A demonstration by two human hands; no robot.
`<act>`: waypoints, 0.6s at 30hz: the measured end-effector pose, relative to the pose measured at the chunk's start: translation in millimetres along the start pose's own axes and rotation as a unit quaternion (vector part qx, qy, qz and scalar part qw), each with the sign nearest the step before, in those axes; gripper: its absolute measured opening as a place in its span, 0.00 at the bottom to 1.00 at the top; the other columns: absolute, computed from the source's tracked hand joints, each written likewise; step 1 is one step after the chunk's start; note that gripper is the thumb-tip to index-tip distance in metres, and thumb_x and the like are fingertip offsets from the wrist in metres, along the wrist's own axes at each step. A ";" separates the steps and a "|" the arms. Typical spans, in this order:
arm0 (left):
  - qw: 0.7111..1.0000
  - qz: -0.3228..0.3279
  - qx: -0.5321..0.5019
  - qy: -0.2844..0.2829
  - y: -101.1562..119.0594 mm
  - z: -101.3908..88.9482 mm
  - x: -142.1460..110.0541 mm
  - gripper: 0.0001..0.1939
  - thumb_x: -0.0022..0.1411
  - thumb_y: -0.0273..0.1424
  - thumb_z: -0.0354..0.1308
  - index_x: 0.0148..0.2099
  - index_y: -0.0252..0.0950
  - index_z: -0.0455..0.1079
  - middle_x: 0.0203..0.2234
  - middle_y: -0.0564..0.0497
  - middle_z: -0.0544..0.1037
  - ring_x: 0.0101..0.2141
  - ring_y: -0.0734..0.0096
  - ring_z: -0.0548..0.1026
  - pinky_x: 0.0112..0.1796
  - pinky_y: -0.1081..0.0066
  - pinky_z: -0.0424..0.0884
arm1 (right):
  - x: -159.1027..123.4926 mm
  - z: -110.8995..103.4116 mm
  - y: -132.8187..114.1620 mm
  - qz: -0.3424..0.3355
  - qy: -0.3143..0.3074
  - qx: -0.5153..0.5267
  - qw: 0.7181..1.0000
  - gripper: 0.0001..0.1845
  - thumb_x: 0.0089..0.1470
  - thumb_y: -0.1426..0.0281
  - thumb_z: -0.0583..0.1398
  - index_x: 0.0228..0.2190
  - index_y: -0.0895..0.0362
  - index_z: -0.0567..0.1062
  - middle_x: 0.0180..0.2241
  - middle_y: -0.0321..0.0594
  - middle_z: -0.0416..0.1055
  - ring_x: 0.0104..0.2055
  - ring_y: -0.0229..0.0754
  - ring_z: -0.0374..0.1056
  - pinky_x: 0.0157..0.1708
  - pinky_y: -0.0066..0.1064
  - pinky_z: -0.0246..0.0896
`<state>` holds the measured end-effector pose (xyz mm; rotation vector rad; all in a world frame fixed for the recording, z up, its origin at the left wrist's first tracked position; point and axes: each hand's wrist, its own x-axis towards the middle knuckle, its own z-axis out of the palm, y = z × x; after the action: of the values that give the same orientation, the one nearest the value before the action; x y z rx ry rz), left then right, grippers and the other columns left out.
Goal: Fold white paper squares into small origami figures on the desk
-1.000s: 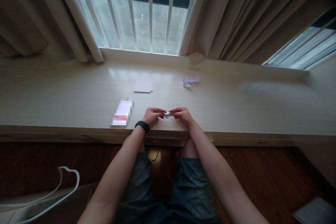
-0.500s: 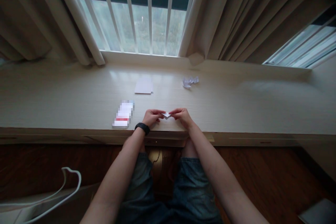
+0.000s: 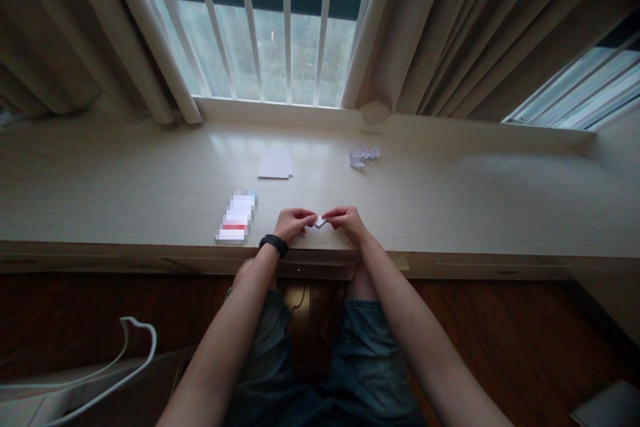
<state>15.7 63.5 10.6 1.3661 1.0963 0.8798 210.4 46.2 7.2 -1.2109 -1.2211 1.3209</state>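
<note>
A small piece of folded white paper (image 3: 319, 221) shows between my two hands, just above the near edge of the desk (image 3: 450, 213). My left hand (image 3: 294, 223), with a black band on its wrist, pinches the paper's left side between thumb and fingers. From the other side my right hand (image 3: 347, 222) grips its right corner. The fingertips cover much of the paper, so its full shape is hidden; the visible part comes to a point toward me.
Beyond my left hand lies a stack of white paper sheets (image 3: 275, 165). Crumpled or folded white paper pieces (image 3: 363, 157) rest farther back on the right. A phone (image 3: 237, 217) with a blurred screen lies left of my hands. A white hanger-like loop (image 3: 150, 340) juts in at lower left.
My left fingers have closed in a little over the folded paper, so less of it shows. The right hand keeps nearly the same place, and the view has shifted slightly.
</note>
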 end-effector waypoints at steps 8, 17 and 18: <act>1.000 0.006 -0.012 0.007 -3.0 0.0 1.0 0.23 0.46 0.42 0.68 0.39 0.28 0.76 0.23 0.47 0.77 0.21 0.75 0.70 0.20 0.77 0.65 | -2.7 2.1 -6.3 0.004 -0.023 -0.013 1.000 0.16 0.38 0.61 0.66 0.29 0.58 0.78 0.22 0.36 0.71 0.23 0.34 0.61 0.23 0.26 0.56; 1.000 0.011 -0.010 0.004 -3.4 0.4 0.7 0.23 0.45 0.41 0.68 0.39 0.28 0.76 0.24 0.46 0.78 0.21 0.76 0.70 0.21 0.77 0.65 | -1.4 5.2 -1.4 0.001 0.003 -0.039 0.999 0.23 0.34 0.55 0.69 0.29 0.61 0.79 0.22 0.39 0.73 0.22 0.34 0.60 0.21 0.26 0.53; 1.000 0.013 -0.010 0.005 -3.5 0.4 0.7 0.23 0.46 0.42 0.68 0.39 0.28 0.76 0.24 0.46 0.78 0.21 0.76 0.70 0.20 0.76 0.65 | -1.2 5.2 -1.6 0.001 0.006 -0.037 0.999 0.23 0.34 0.55 0.69 0.29 0.61 0.79 0.22 0.39 0.73 0.22 0.33 0.60 0.21 0.26 0.53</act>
<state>15.8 63.9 7.1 1.3629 1.0784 0.9150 205.3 44.7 8.9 -1.2721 -1.2693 1.2776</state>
